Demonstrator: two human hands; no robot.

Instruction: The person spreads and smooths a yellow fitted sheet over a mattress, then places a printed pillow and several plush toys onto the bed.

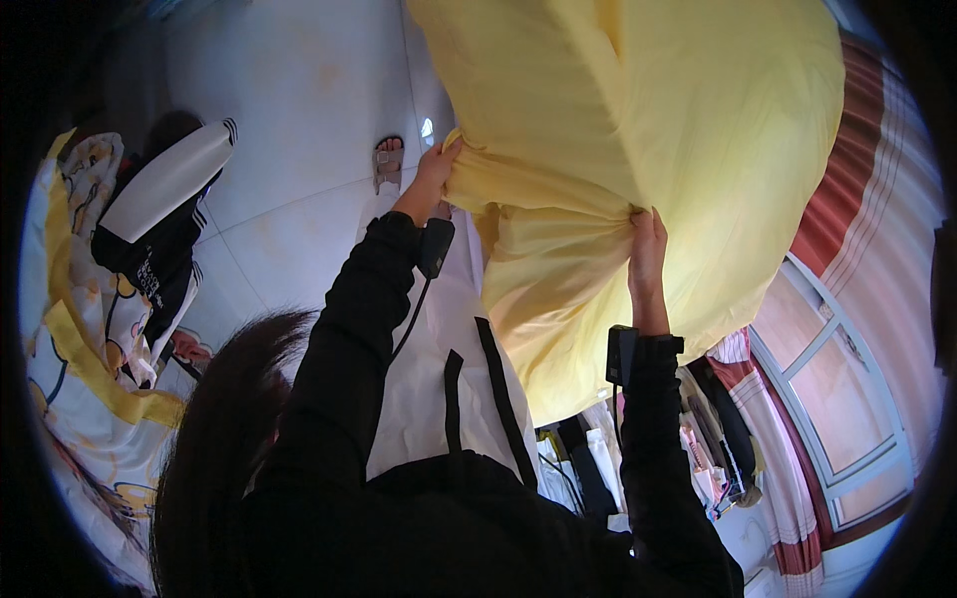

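Observation:
A large yellow cloth [718, 142] hangs in front of me and fills the upper right of the view. My left hand [434, 176] pinches it at its left edge, where the fabric bunches. Farther right, my right hand [647, 243] grips a gathered fold, with the thumb pressed against the cloth. Creases run taut between the two hands. Below them the material drapes in loose folds down to a lower edge. Most of the fingertips are hidden in the fabric.
White floor tiles [299, 149] lie at the left, where my sandalled foot [388, 163] stands. Patterned bedding [97, 448] with a black-and-white garment [164, 217] is at far left. Several hanging clothes [583, 463], a red-and-white curtain [852, 157] and a framed glass panel [830, 374] are at right.

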